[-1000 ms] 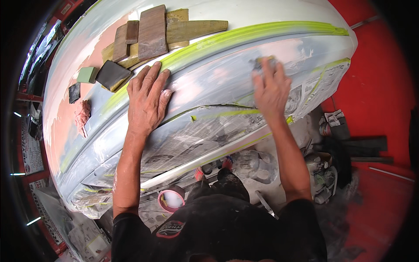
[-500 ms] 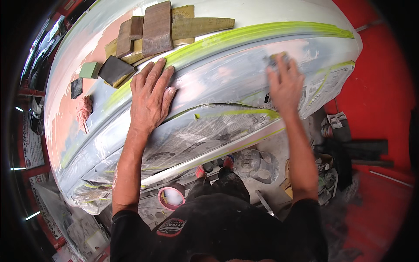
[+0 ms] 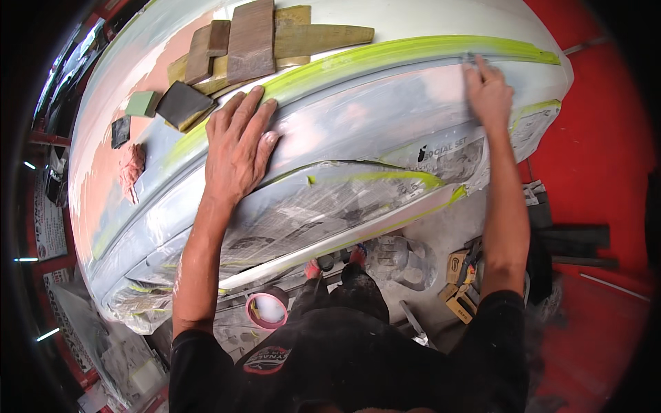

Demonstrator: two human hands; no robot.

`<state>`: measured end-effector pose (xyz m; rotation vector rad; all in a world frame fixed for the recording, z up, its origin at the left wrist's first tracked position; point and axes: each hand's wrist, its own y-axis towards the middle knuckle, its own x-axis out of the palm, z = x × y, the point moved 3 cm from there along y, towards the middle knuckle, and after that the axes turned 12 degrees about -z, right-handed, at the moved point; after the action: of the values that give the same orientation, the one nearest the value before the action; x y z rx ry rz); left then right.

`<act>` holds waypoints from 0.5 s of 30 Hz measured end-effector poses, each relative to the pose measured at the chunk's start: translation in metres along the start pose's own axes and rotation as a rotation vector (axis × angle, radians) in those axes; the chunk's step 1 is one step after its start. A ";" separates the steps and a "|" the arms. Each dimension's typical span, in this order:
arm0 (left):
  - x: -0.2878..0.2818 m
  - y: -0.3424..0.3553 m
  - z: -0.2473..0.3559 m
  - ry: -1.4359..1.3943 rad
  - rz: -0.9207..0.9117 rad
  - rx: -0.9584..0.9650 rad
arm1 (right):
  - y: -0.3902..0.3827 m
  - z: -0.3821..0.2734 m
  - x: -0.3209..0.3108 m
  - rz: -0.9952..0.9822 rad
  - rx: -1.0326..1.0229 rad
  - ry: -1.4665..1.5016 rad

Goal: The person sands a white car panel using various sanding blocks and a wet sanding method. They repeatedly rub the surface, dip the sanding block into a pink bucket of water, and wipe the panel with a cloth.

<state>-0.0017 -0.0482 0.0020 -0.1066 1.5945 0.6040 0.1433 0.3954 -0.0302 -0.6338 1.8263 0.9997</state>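
A large curved panel [image 3: 372,103], patched pale pink and grey, carries a lime-green taped ridge [image 3: 323,65] and newspaper masking [image 3: 303,213] below. My left hand [image 3: 241,141] lies on the panel with fingers spread over the ridge. My right hand [image 3: 489,93] presses a small grey pad [image 3: 468,58], mostly hidden by its fingers, near the ridge's right part. Several brown flat blocks [image 3: 249,41] lie above my left hand, with a black pad [image 3: 184,104], a green block [image 3: 141,103], a small dark piece [image 3: 120,131] and a crumpled pink rag [image 3: 132,172] to their left.
Below the panel are my feet, a pink-rimmed bucket [image 3: 267,310], cardboard boxes [image 3: 461,303] and a grey dusty floor [image 3: 427,220]. A red surface [image 3: 606,151] borders the right side. Plastic sheeting [image 3: 117,351] and dark shelving stand at the left.
My right hand has moved right and upward along the panel with the pad, toward the green ridge. My left hand stays on the same part of the panel.
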 end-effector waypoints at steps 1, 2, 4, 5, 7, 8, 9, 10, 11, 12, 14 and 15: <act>-0.002 0.002 -0.001 0.001 0.009 0.008 | 0.009 0.006 -0.005 -0.008 0.070 -0.025; -0.002 0.002 -0.001 -0.011 0.013 0.004 | 0.013 0.008 -0.007 -0.015 0.141 -0.051; -0.002 0.000 0.001 -0.007 -0.003 -0.010 | -0.022 -0.037 0.002 -0.009 0.045 -0.066; -0.001 0.002 -0.001 0.003 -0.004 -0.020 | -0.036 -0.063 0.005 0.002 -0.008 -0.069; -0.002 -0.004 0.000 0.006 -0.028 -0.042 | -0.062 -0.103 -0.001 -0.037 -0.166 0.015; -0.003 -0.002 -0.004 0.027 -0.018 -0.044 | -0.062 -0.115 -0.002 -0.033 -0.242 0.060; -0.003 0.000 -0.004 0.037 -0.013 -0.043 | -0.049 -0.096 0.000 -0.003 -0.198 0.023; -0.002 0.001 -0.004 0.027 -0.008 -0.038 | -0.022 -0.059 0.002 0.034 -0.153 -0.015; -0.001 0.002 -0.001 0.012 -0.007 -0.032 | -0.009 -0.031 0.002 0.056 -0.102 -0.059; -0.001 0.002 0.000 0.003 -0.006 -0.028 | -0.002 -0.021 0.000 0.040 -0.040 -0.079; -0.003 0.003 -0.003 -0.005 0.000 -0.023 | 0.010 -0.012 -0.010 0.024 0.084 -0.118; -0.001 0.003 -0.001 -0.020 -0.002 -0.019 | -0.004 -0.019 -0.006 0.015 0.091 -0.091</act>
<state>-0.0034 -0.0460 0.0037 -0.1158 1.5695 0.6172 0.1397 0.3775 -0.0222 -0.5121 1.7883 0.9341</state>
